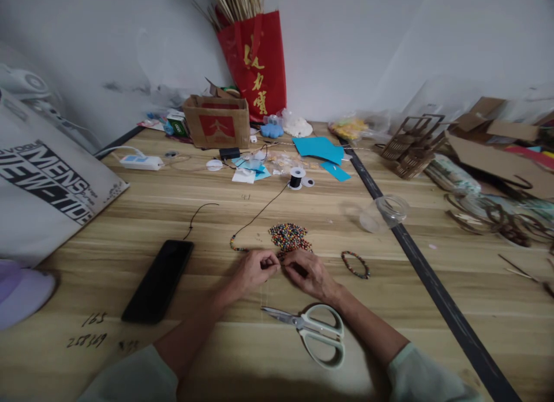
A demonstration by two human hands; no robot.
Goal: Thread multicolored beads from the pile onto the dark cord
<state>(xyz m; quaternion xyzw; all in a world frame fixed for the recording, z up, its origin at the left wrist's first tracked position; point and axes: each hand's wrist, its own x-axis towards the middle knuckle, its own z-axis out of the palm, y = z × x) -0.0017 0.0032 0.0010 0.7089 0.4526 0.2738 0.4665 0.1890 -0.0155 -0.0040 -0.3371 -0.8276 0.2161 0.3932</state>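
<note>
My left hand (258,268) was pinched at thumb and forefinger on the cord (265,205), which ran in from the spool (296,178) farther back on the table (329,211). A short row of strung beads (236,246) sat on that cord just left of my knuckles, in a small curve on the wood. My right hand (310,272) met it, fingertips just beside the left ones; the tips were too small to read, so I cannot tell whether they gripped anything or stood slightly apart. The bead pile (289,235), many-coloured, lay right behind my hands, its near edge partly hidden by them. To the right, near my right wrist, a finished-looking loop of beads (355,265) lay flat. The scissors (320,330) rested between my forearms, blades pointing left, pale green handles near my right arm. Left of my left hand lay a phone (158,281), its screen dark, with a loose black string (197,217) just beyond its far end. Farther back, blue card (318,150) lay behind the spool, and a carton (216,122) stood in front of a red bag (259,67).
</note>
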